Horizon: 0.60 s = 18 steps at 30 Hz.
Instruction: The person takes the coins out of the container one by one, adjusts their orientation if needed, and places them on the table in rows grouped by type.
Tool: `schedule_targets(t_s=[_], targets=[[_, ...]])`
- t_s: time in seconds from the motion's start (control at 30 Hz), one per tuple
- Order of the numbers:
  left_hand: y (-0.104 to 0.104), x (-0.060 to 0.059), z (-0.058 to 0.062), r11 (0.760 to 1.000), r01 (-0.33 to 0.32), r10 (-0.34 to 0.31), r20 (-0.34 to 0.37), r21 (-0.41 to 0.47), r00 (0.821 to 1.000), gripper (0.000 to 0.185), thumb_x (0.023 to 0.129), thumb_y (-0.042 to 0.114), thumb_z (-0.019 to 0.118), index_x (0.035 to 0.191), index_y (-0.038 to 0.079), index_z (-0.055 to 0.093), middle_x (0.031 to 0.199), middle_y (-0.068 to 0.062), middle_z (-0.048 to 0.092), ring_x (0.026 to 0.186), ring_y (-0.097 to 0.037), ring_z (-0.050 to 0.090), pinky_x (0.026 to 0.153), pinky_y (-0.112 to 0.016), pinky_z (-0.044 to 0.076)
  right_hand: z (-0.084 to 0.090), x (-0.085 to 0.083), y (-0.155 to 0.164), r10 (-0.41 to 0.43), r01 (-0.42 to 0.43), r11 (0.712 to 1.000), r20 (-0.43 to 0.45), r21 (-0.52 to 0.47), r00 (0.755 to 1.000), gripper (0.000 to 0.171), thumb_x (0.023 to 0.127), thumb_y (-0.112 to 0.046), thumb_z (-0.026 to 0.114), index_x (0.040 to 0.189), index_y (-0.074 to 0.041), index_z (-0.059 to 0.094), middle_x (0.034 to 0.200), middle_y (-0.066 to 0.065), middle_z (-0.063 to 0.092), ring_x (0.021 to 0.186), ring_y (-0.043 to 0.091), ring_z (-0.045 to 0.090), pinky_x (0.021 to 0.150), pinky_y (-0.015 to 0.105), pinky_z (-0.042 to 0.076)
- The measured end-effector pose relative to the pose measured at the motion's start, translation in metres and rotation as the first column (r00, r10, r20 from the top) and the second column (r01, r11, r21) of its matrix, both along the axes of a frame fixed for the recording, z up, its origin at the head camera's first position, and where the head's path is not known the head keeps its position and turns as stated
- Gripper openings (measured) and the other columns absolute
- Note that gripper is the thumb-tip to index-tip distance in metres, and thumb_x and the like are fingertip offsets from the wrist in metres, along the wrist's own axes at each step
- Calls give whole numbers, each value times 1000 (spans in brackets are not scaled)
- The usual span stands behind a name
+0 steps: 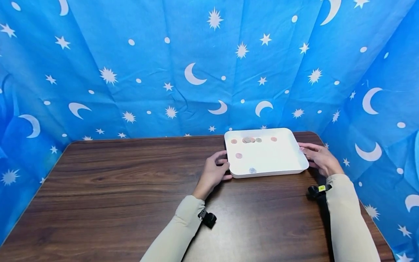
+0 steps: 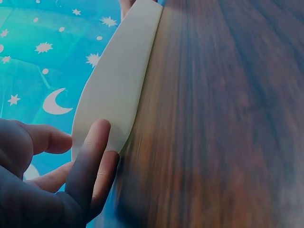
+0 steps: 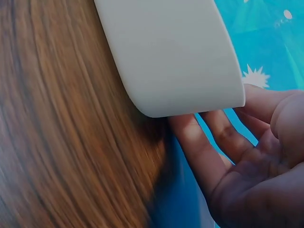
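Note:
A white rectangular tray (image 1: 275, 156) with low walls is at the back right of the wooden table. Several coins lie in it: a copper-coloured coin (image 1: 239, 155) near its left side, a silver-coloured coin (image 1: 252, 170) by the front wall, and a small overlapping cluster of coins (image 1: 247, 140) along the back. My left hand (image 1: 212, 173) grips the tray's left end, its fingers against the outer wall (image 2: 114, 80) in the left wrist view. At the opposite end, my right hand (image 1: 322, 158) holds the tray, with some fingers at the bottom edge and others at the rim (image 3: 241, 90).
The brown wood-grain table (image 1: 114, 196) extends left and in front of the tray. A blue cloth (image 1: 147, 65) printed with moons and stars hangs behind and at the sides. Small black cameras sit on both wrists, the left camera (image 1: 208, 219) near the tabletop.

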State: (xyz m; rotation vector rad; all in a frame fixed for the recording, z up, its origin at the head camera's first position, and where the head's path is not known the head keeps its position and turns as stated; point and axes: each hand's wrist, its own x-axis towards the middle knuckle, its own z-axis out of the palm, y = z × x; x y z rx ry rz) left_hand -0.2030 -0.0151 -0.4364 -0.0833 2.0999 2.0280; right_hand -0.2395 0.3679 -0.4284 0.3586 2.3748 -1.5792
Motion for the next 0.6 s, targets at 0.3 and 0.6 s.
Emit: schedule_targets(t_s=[0.3,0.6], targets=[[-17,5,-1,999,-31,31,-4,-34,1000,52,102,2,58,153,8,53,130,-26,66,99,-31,74,70,-35,64,1,1,-22,24,-23,999,-32,32,999,57,113,-37,50,162,-10,42,165,25,36,145,46,44,115,58,42],[-39,8,-1,996,-62,59,-46,-62,997,52,99,-2,56,151,3,55,125,-28,68,94,-31,73,69,-34,63,1,1,-43,45,-45,999,-52,6,998,54,114,-33,48,161,-7,44,163,25,40,137,40,51,112,55,46]])
